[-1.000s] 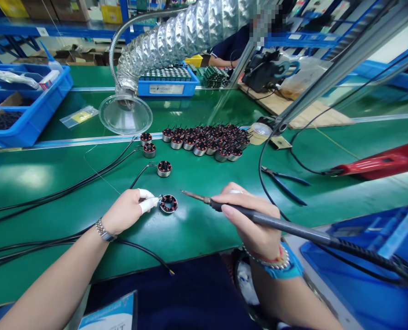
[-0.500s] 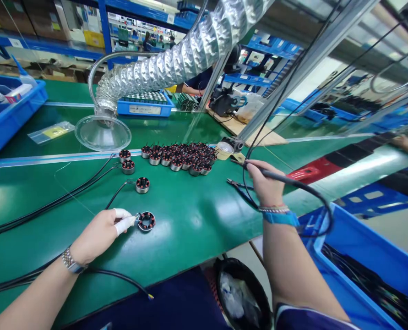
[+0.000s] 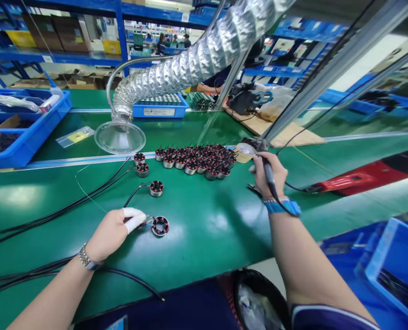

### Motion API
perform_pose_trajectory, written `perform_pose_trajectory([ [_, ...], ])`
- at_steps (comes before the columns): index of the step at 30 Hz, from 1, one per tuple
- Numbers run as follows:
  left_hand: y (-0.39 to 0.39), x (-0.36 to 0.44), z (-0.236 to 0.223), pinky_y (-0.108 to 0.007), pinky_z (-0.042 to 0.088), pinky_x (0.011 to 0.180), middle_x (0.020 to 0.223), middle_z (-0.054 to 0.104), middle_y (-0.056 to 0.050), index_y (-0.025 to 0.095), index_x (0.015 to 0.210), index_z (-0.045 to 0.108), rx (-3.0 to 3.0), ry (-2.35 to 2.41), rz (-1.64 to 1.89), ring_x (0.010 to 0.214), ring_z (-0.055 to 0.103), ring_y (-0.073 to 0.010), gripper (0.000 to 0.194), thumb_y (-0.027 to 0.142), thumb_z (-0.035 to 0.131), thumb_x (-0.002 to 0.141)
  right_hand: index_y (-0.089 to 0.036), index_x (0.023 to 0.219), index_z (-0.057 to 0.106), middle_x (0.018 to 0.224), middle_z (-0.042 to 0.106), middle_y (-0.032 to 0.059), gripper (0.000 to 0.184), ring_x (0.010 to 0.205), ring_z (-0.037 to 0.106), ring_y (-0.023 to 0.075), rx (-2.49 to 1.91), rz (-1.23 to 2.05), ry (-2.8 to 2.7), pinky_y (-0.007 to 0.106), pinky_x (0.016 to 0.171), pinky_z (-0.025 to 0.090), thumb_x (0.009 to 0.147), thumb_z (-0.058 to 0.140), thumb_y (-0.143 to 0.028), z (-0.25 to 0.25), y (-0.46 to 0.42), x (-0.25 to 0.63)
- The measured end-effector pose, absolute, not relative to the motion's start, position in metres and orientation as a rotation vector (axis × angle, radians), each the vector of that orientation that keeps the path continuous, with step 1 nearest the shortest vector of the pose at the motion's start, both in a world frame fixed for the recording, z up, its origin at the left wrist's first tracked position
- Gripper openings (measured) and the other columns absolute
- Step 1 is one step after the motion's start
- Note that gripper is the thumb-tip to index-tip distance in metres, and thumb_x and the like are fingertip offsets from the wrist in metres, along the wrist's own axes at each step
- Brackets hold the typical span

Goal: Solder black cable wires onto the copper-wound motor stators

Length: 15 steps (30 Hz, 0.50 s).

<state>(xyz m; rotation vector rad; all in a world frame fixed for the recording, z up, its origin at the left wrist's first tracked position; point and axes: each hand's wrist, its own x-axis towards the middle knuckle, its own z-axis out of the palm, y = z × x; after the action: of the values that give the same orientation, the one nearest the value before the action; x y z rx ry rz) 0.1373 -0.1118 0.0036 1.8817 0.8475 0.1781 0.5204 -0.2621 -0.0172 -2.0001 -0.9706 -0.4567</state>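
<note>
My left hand, with white finger cots on thumb and forefinger, is closed in a pinch on the end of a thin cable. Fine coloured wires stick out from the pinch beside a ring-shaped motor stator lying on the green table. My right hand is closed round the dark handle of a soldering iron, whose cord runs back past the wrist. Its tip is hidden near a small round dish. Nearby lie a stator with a cable attached and two more stators.
Many stators stand grouped at mid-table. A funnel-shaped extractor hood hangs behind. Pliers lie under my right hand, a red tool to the right. Black cables cross the left side; blue bins stand at the edges.
My right hand has brought the soldering iron close to the small dish, and its handle has swung round. My left hand keeps its pinch near the stator. The camera view has shifted.
</note>
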Motion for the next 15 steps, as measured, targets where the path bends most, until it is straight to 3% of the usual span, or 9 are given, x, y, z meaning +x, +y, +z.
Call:
perform_pose_trajectory([
  [3, -0.108, 0.133, 0.006, -0.026, 0.042, 0.063, 0.069, 0.063, -0.003, 0.016, 0.087, 0.064, 1.863, 0.983, 0.372, 0.062, 0.055, -0.0152, 0.034, 0.046, 0.049, 0.079, -0.021, 0.101, 0.053, 0.071, 0.061, 0.0034, 0.019, 0.063, 0.060, 0.0163, -1.755, -0.319, -1.286, 0.031, 0.065, 0.049, 0.088, 0.043, -0.029, -0.014, -0.263, 0.438],
  [6, -0.107, 0.127, 0.008, -0.025, 0.041, 0.053, 0.063, 0.059, 0.000, 0.017, 0.120, 0.050, 1.799, 1.032, 0.526, 0.050, 0.050, -0.0129, 0.045, 0.043, 0.043, 0.083, -0.024, 0.091, 0.057, 0.077, 0.065, 0.0003, 0.010, 0.067, 0.062, 0.0128, -1.636, -0.123, -1.575, 0.023, 0.063, 0.051, 0.081, 0.055, -0.025, -0.019, -0.261, 0.358],
  [8, -0.107, 0.123, 0.009, -0.029, 0.045, 0.068, 0.075, 0.063, -0.003, 0.017, 0.119, 0.052, 1.835, 0.967, 0.541, 0.065, 0.056, -0.0149, 0.041, 0.038, 0.041, 0.084, -0.022, 0.098, 0.054, 0.088, 0.065, 0.0045, 0.016, 0.081, 0.062, 0.0151, -1.500, 0.036, -1.713, 0.027, 0.072, 0.052, 0.082, 0.053, -0.020, -0.027, -0.257, 0.322],
  [11, -0.109, 0.124, 0.011, -0.033, 0.040, 0.090, 0.100, 0.064, -0.008, 0.015, 0.107, 0.060, 1.943, 0.813, 0.327, 0.094, 0.057, -0.0201, 0.035, 0.035, 0.046, 0.081, -0.020, 0.106, 0.050, 0.096, 0.064, 0.0083, 0.025, 0.103, 0.055, 0.0209, -1.440, 0.088, -1.821, 0.037, 0.087, 0.048, 0.081, 0.055, -0.018, -0.044, -0.248, 0.300],
  [13, -0.111, 0.128, 0.011, -0.033, 0.040, 0.089, 0.106, 0.063, -0.008, 0.016, 0.106, 0.060, 2.034, 0.713, 0.162, 0.097, 0.056, -0.0216, 0.035, 0.035, 0.053, 0.077, -0.020, 0.106, 0.050, 0.093, 0.064, 0.0086, 0.027, 0.108, 0.051, 0.0235, -1.464, 0.086, -1.892, 0.042, 0.090, 0.045, 0.079, 0.056, -0.017, -0.052, -0.243, 0.297],
  [15, -0.113, 0.132, 0.010, -0.031, 0.043, 0.080, 0.095, 0.066, -0.006, 0.016, 0.098, 0.062, 2.129, 0.702, 0.073, 0.085, 0.059, -0.0209, 0.031, 0.036, 0.055, 0.075, -0.020, 0.102, 0.051, 0.088, 0.063, 0.0078, 0.024, 0.103, 0.052, 0.0235, -1.486, 0.111, -1.918, 0.042, 0.087, 0.045, 0.079, 0.054, -0.014, -0.053, -0.240, 0.297],
])
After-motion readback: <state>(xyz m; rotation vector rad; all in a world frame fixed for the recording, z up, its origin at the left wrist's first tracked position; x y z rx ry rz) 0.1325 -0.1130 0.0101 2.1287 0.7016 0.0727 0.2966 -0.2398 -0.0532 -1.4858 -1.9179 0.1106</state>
